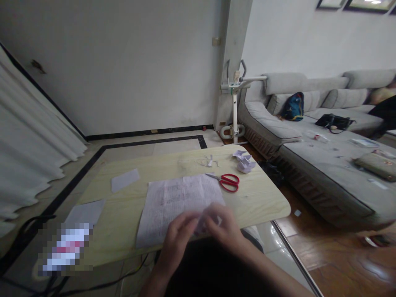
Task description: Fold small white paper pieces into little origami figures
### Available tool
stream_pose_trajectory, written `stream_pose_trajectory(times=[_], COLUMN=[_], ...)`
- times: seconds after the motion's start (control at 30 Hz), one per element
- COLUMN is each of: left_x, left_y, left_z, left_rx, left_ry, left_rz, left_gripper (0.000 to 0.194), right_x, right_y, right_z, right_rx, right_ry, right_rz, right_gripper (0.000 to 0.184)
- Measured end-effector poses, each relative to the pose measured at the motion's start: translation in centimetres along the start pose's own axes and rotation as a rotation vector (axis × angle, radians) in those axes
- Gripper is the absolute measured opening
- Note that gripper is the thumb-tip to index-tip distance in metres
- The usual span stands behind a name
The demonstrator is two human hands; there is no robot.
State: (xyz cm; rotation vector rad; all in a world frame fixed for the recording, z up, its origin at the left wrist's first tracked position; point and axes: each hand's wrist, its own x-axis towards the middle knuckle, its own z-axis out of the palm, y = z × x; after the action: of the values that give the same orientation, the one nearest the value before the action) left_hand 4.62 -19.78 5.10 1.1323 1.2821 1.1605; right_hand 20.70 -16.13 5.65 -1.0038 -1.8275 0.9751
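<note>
Both hands meet at the near edge of a light wooden table, slightly blurred. My left hand (181, 231) and my right hand (223, 226) pinch a small white piece of paper (201, 224) between them, its far side partly covered by fingers. Beneath and beyond them lies a creased printed sheet (173, 202). Red-handled scissors (220, 178) rest slightly open at its upper right corner. Farther right sit several folded paper pieces (246, 164). Thin paper scraps (210, 162) are scattered behind the scissors.
On the left of the table (260, 198) lie a blank paper (125, 180) and another white sheet (86, 211), near a pixelated patch (66, 249). Cables (105, 284) run below at left. A grey sofa (328, 181) and an exercise machine (235, 107) stand beyond the right side.
</note>
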Motion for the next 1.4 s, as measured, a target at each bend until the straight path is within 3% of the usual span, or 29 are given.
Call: stream_pose_trajectory(times=[0.63, 0.87, 1.0, 1.17, 1.4], left_x=[-0.2, -0.1, -0.4, -0.4, -0.1], left_y=[0.3, 0.4, 0.0, -0.5, 0.2], left_z=[0.8, 1.1, 1.0, 0.7, 0.6], left_rx=[-0.016, 0.054, 0.120, 0.069, 0.195], left_ry=[0.049, 0.074, 0.053, 0.034, 0.050], left_rz=[-0.013, -0.019, 0.048, 0.022, 0.038], left_gripper=[0.023, 0.024, 0.022, 0.030, 0.029], right_x=[0.3, 0.4, 0.5, 0.5, 0.5], right_y=[-0.6, -0.3, 0.1, 0.4, 0.3], right_z=[0.0, 0.3, 0.5, 0.5, 0.6], right_rx=[0.283, 0.220, 0.201, 0.218, 0.231], right_ry=[-0.034, -0.013, 0.014, 0.030, 0.049], right_rz=[0.207, 0.217, 0.239, 0.263, 0.265], right_gripper=[0.021, 0.023, 0.024, 0.023, 0.024])
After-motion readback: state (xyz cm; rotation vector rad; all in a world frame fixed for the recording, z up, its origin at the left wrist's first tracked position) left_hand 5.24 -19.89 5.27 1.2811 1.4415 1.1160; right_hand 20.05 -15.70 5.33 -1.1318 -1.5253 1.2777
